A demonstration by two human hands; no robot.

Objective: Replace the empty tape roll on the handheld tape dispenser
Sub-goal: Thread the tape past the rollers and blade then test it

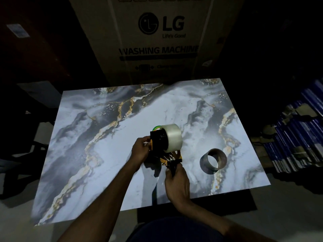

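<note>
Tape dispenser [161,147], full clear roll [172,137] mounted: centre of marble table [104,128]. Left hand [140,149] at its 9 o'clock, fingers curled on frame. Right hand [177,182] at 6 o'clock, fingers closed around the handle. Empty core [213,160]: 3 o'clock, apart.

Handheld tape dispenser [158,145], black body with orange-yellow frame, positioned at the middle of the marbled tabletop [87,123], nearer its front edge than its back edge. A full roll of clear packing tape [172,137], glossy and whitish, with a green-rimmed core label, sits mounted on the dispenser's hub, its axis roughly level. An empty cardboard tape core [213,160], a dark brown-grey hollow ring, lies tilted on the tabletop to the right of the dispenser, apart from it, toward the right edge.
</note>
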